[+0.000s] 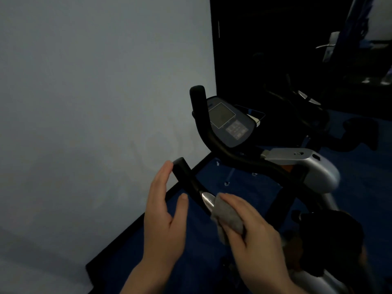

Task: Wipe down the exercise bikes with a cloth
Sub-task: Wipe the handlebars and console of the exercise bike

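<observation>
An exercise bike [314, 168] stands before me in dim light, with black curved handlebars [214, 141] and a console screen [230, 122]. My right hand [254, 232] grips a grey cloth [228, 219] and holds it against the near handlebar grip, beside its shiny metal sensor [206, 199]. My left hand [163, 215] is held flat with straight fingers just left of the same grip's black end [180, 166]; its fingertips are right at the end cap, and whether they touch it I cannot tell.
A pale wall [95, 102] fills the left side, edged by a black skirting. The floor [212, 262] is blue. A dark mirror or doorway [297, 49] rises behind the bike, with a door handle [326, 45] at upper right.
</observation>
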A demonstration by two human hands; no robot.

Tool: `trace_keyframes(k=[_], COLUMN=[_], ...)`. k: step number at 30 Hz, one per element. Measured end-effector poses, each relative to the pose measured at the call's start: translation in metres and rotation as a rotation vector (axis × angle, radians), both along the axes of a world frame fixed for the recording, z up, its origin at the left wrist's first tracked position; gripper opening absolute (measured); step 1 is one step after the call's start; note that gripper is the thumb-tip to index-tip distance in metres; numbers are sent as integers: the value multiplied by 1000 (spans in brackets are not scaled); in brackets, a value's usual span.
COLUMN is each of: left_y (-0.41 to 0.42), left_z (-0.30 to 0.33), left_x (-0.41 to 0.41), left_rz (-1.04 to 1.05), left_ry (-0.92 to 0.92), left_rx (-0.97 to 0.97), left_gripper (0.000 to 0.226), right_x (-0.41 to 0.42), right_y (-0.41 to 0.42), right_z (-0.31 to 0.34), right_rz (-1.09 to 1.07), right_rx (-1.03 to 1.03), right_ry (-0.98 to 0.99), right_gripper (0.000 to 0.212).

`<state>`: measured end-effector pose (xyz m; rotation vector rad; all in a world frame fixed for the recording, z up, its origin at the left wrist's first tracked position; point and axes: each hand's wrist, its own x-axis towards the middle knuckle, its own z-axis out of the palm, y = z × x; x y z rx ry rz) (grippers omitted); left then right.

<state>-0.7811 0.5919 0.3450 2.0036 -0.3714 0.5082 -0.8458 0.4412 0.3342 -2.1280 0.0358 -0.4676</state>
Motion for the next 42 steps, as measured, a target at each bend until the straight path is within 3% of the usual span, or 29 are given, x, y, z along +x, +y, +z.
trace_keyframes(k=[5,11,16,19,21,23,29,33,34,37,40,42], left_y=[21,31,40,43,42,41,36,37,38,38,37,36], left_z=[7,16,22,21,18,15,10,10,9,5,7,11], left_x=[15,25,34,36,37,37,37,38,38,38,38,38], left_rz=[-144,-248,-297,-318,-317,-316,-343,-311,-304,-307,-334,-348], left_ry=[17,66,75,91,123,152,169,171,177,182,166,138], left_rx=[-71,-181,-237,-236,-265,-289,-206,-211,-215,-209,-191,-184], left_gripper=[44,38,39,37,36,34,35,33,33,39,43,39], right_x=[47,68,75,83,98,108,100,116,120,119,100,87], right_y=[51,72,57,34,33,34,22,41,40,31,40,54], right_z=[25,40,60,83,99,102,91,109,112,106,69,50], right_rz=[-72,-140,51,282,344,388,345,289,292,303,144,49], right_rx=[-19,170,-107,-262,-256,-96,327,-184,-222,71,338,207], right_ry=[-35,-157,-191,-81,72,184,234,256,297,352,96,-139], right_gripper=[46,48,38,23,16,14,15,9,10,18,14,17])
